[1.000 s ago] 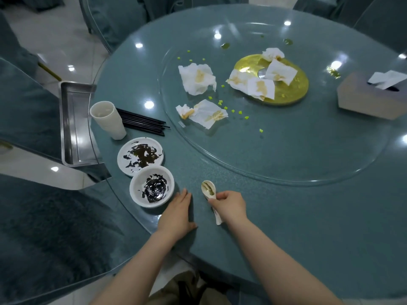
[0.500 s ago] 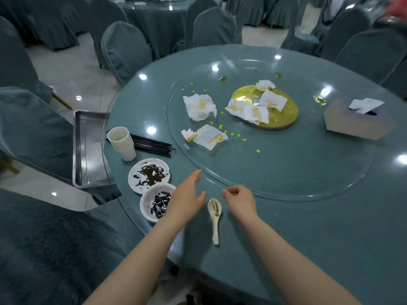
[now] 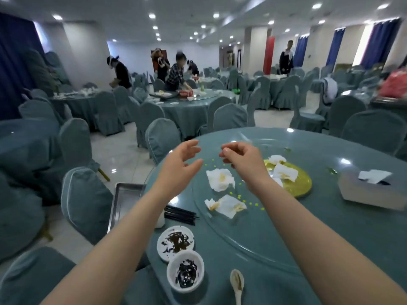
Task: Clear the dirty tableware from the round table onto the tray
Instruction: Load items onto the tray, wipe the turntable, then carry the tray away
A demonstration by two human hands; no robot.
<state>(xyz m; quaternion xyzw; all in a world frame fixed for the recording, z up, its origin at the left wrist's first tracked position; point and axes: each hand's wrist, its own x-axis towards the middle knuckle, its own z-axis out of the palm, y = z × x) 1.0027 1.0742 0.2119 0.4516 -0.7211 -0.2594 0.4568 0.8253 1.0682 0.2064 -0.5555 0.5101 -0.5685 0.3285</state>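
Both hands raised over tabletop (image 3: 330, 249), empty: left hand (image 3: 176, 166) fingers spread, right hand (image 3: 240, 159) loosely curled. Bowl (image 3: 185, 274), saucer (image 3: 175, 242), spoon (image 3: 237, 282) near edge; tray (image 3: 123, 201) left. Suggest stacking bowl on saucer, lifting level.

round table (image 3: 330, 249), near edge at 6 o'clock: spoon (image 3: 237, 282); bowl (image 3: 185, 274) just left of it; saucer (image 3: 175, 242) touching the bowl at its 11 o'clock. chopsticks (image 3: 180, 214) behind the saucer. tray (image 3: 123, 201) off the table at 9 o'clock. glass turntable (image 3: 253, 234) centre, carrying napkins (image 3: 221, 179) and, at 1 o'clock, a plate (image 3: 301, 183). tissue box (image 3: 372, 190) at 3 o'clock.
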